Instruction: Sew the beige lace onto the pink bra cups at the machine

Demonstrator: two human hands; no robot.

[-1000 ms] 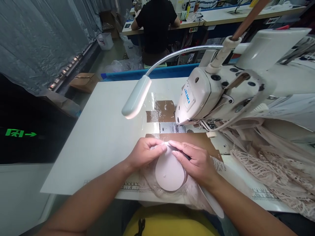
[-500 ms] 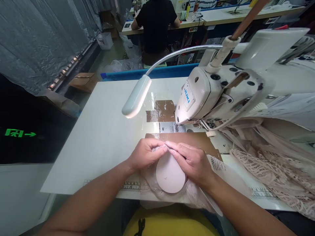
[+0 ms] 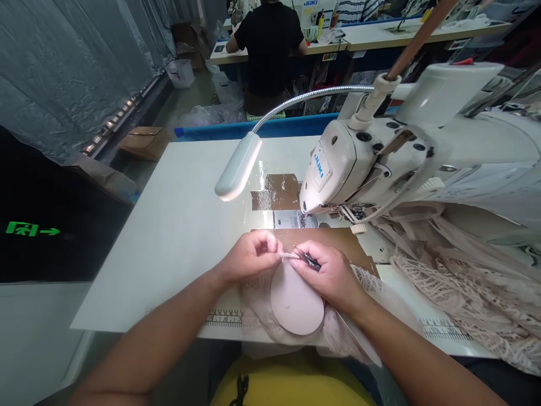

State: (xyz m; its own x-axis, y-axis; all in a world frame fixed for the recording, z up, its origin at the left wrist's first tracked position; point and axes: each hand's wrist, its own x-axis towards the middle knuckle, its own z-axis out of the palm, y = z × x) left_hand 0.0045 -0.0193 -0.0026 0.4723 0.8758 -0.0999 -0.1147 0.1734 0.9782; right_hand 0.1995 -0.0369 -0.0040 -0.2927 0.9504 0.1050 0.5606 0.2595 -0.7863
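Note:
Near the table's front edge, my left hand (image 3: pixel 258 255) pinches a thin pale strip at the edge of the pink bra cup (image 3: pixel 297 301). My right hand (image 3: pixel 332 270) is closed on small dark thread snips (image 3: pixel 308 258), their tips pointing toward the left hand. Its fingertips also meet the other end of the strip. Below both hands hangs the smooth round cup, with sheer lace fabric (image 3: pixel 257 307) spread around it over the table edge. How the strip joins the cup is hidden by the fingers.
Ahead stands a white sewing machine (image 3: pixel 338 158) with its needle plate (image 3: pixel 291 219) beyond my hands. A lamp (image 3: pixel 239 166) on a bendy neck hangs over the white table (image 3: pixel 186 225). Beige lace (image 3: pixel 460 293) is piled at right. A person in black (image 3: pixel 270 51) sits ahead.
The hands have drawn slightly apart, stretching a thin strip between them. Dark snips now show in my right hand. The cup has shifted a little to the right.

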